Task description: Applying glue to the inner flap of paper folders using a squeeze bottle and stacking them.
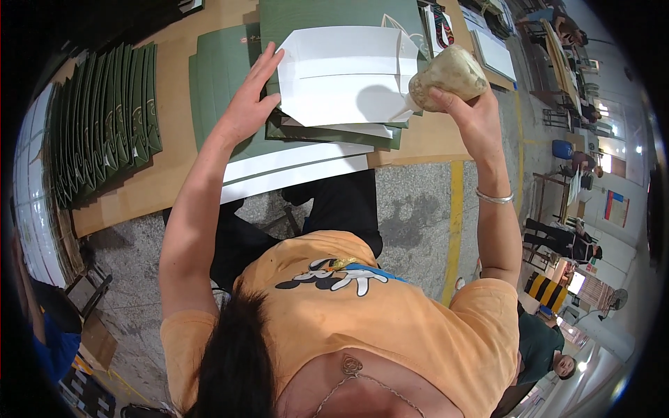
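Observation:
My right hand is wrapped around a squat, cloudy glue bottle, tipped so its nozzle points down and left. The nozzle tip is at the lower right edge of the white, unfolded bottom of a paper bag, whose corners are angled. Whether glue is coming out cannot be made out. At the opposite end of that white panel, my left hand lies with fingers stretched and thumb apart, touching its left edge. More green bags with white insides lie stacked beneath.
A row of folded green bags stands at the table's left. Handle cords and a pale stack of sheets lie at the right. The brown tabletop ends close to my lap. Other people work farther off at right.

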{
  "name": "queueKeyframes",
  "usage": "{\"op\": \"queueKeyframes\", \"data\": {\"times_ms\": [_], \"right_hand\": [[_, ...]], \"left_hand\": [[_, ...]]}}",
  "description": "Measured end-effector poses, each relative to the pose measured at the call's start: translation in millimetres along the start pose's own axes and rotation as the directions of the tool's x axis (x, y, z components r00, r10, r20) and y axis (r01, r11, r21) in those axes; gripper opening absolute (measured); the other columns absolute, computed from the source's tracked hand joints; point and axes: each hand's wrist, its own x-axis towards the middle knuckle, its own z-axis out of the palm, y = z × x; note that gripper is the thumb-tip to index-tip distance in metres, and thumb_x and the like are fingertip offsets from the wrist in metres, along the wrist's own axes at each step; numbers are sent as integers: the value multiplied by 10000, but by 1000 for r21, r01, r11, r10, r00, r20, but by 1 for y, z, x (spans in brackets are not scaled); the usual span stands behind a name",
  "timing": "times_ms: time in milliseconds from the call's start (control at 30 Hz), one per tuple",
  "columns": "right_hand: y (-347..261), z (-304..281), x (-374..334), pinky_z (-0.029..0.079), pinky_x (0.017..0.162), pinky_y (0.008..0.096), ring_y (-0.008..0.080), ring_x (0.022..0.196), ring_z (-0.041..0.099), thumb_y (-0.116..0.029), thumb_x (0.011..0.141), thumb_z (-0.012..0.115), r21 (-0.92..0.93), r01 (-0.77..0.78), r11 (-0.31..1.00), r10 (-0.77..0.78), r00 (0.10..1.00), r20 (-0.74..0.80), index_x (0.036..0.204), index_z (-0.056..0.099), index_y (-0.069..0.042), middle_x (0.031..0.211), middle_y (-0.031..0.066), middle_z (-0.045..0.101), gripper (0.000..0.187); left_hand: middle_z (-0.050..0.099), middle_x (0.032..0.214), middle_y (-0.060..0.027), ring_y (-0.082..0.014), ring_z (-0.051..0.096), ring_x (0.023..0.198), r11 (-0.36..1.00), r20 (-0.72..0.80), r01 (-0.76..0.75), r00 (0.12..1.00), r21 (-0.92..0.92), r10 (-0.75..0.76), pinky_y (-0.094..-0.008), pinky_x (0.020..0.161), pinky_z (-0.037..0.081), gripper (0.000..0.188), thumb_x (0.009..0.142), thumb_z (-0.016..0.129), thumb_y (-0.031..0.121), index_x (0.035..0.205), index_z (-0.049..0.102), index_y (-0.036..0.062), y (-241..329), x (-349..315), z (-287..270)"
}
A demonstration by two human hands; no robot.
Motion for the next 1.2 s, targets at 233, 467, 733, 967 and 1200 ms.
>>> {"op": "queueKeyframes", "data": {"times_ms": [233, 467, 733, 967, 1200], "right_hand": [[5, -15, -6, 562, 860, 325, 207, 1049, 637, -175, 818, 777, -8, 0, 1000, -1, 997, -80, 1265, 498, 42, 1134, 137, 638, 570], [2, -22, -3, 581, 829, 334, 209, 997, 662, -153, 828, 769, 31, -14, 999, 18, 992, -123, 1243, 515, 44, 1113, 136, 651, 525], [15, -37, 8, 594, 794, 332, 212, 977, 670, -133, 826, 763, 22, 36, 999, -32, 982, -187, 1214, 524, 60, 1094, 140, 660, 495], [21, -34, 11, 589, 795, 322, 211, 967, 671, -112, 823, 761, 63, 18, 998, -4, 975, -220, 1195, 538, 61, 1096, 142, 661, 467], [16, -42, -3, 592, 791, 324, 216, 952, 674, -175, 838, 735, 70, -52, 996, 65, 978, -199, 1186, 542, 60, 1092, 142, 655, 462]], "left_hand": [[141, 1629, -54, -249, 130, 1498, 1000, 2, -20, 1000, -1, 20, -403, 1209, 146, 756, 816, 515, 50, 1526, 302, 195, -2, -1, -1], [143, 1630, -62, -248, 126, 1500, 1000, 7, -12, 1000, -12, 12, -397, 1207, 140, 773, 799, 509, 35, 1528, 299, 182, 1, -2, -2], [146, 1629, -58, -247, 135, 1498, 1000, -2, -7, 1000, -24, 7, -396, 1208, 141, 777, 795, 510, 29, 1528, 302, 186, 1, -2, -2], [151, 1628, -63, -246, 142, 1497, 1000, -3, 5, 1000, -15, -5, -398, 1209, 146, 773, 797, 508, 33, 1527, 302, 185, 2, -2, -1], [215, 1607, -89, -273, 202, 1479, 999, -40, 48, 998, -19, -48, -405, 1203, 168, 829, 792, 525, 32, 1549, 211, 158, 10, -2, -1]]}}
